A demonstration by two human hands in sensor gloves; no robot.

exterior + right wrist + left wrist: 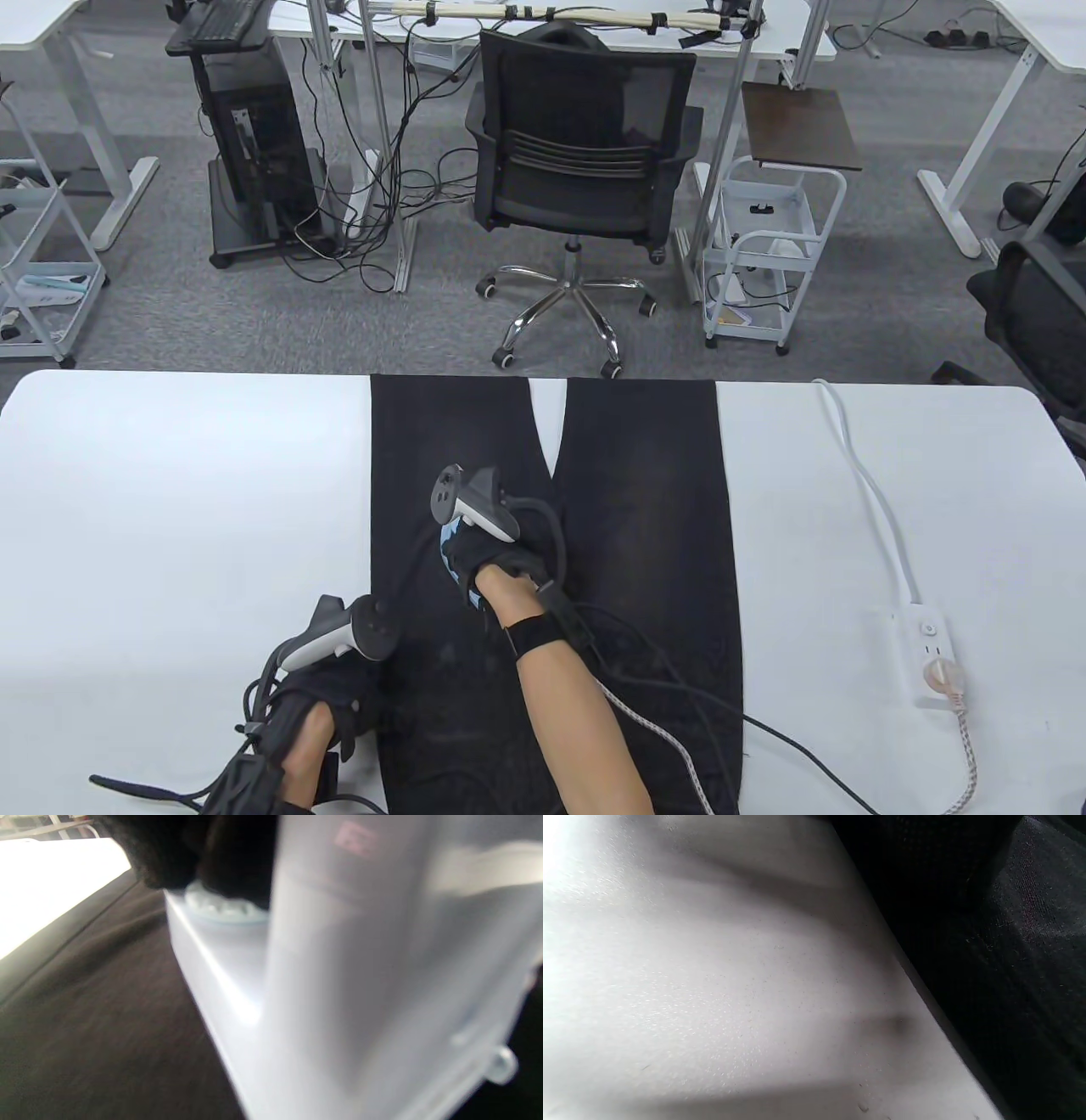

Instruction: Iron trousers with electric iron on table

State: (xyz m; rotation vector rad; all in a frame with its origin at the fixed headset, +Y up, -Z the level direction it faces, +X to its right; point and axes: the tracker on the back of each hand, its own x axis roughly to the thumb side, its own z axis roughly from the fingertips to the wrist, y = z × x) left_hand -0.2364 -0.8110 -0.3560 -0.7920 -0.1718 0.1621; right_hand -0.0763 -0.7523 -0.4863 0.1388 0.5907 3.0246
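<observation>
Black-gloved, the right hand (pixel 496 560) is closed around the iron (pixel 454 556), of which the table view shows only a sliver of pale blue and white at the hand's left side; the right wrist view shows a smooth, glossy white body (pixel 220 984) with a ribbed round dial under the dark fingertips (pixel 237 866) and a cloudy translucent part (pixel 382 963) beside it, all blurred. The iron sits on the trousers (pixel 645 526), on the left leg close to where the two legs split. The left hand (pixel 339 692), also in a black glove with a grey-white tracker on its back, rests at the left edge of the trousers near the waist end, partly on the white tabletop (pixel 170 509); whether its fingers press flat or pinch the cloth cannot be told. The trousers are dark, matte woven cloth, laid flat and lengthwise down the middle of the tabletop, legs pointing away with a narrow V of white between them. A braided cord (pixel 662 739) trails across the cloth. At the right lies a white power strip (pixel 929 649) with a plug (pixel 943 675) in it.
</observation>
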